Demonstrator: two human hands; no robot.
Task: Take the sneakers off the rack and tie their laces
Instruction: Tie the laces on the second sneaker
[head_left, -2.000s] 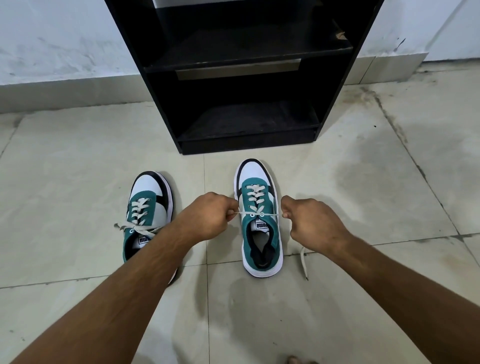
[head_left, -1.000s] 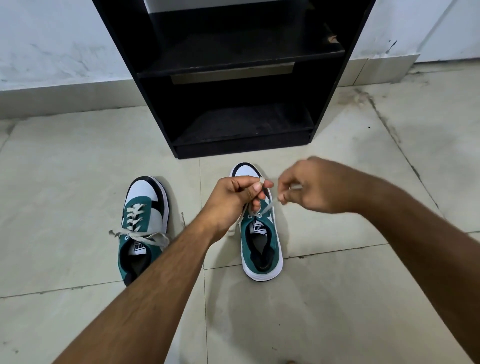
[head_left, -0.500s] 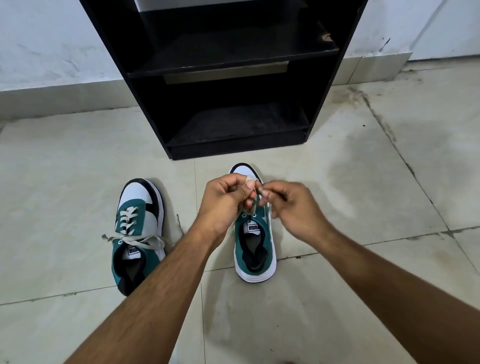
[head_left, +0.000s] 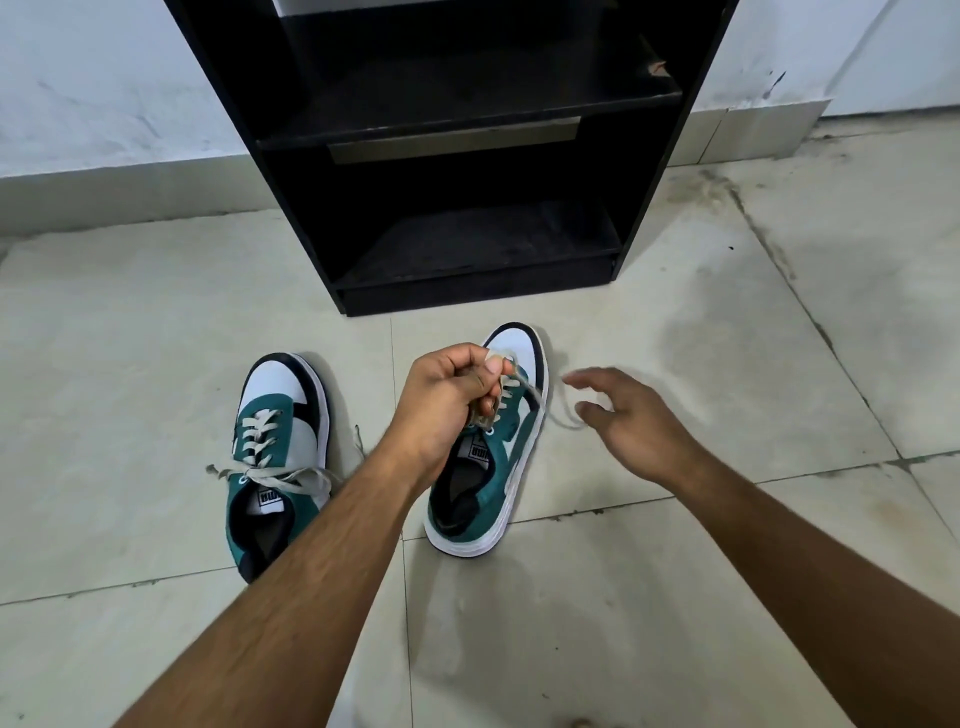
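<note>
As I watch the head view, fingers: my left hand (head_left: 447, 402) is curled tight, thumb and fingers pinching a bunched loop of the lace (head_left: 535, 402) above the right-hand sneaker (head_left: 498, 447); my right hand (head_left: 631, 421) is spread and loose, gripping nothing.
Lace run: from the pinch, a free strand trails rightward and slightly toward me, arcing to just beside the right hand's fingertips; blur hides whether they touch.
Key relation: the loose strand lies right of the pinch, so the right hand is the nearer one, and I judge it takes that strand next.
Sneaker axis: toe toward the rack (head_left: 467, 156), heel toward me, slightly angled; it rests on the tiled floor (head_left: 727, 571) in front of the rack.
Second sneaker (head_left: 275, 457): left of my left forearm, apart from the first, its bow apparently already tied.
Progress: both shoes are off the rack; one knot looks unfinished.
</note>
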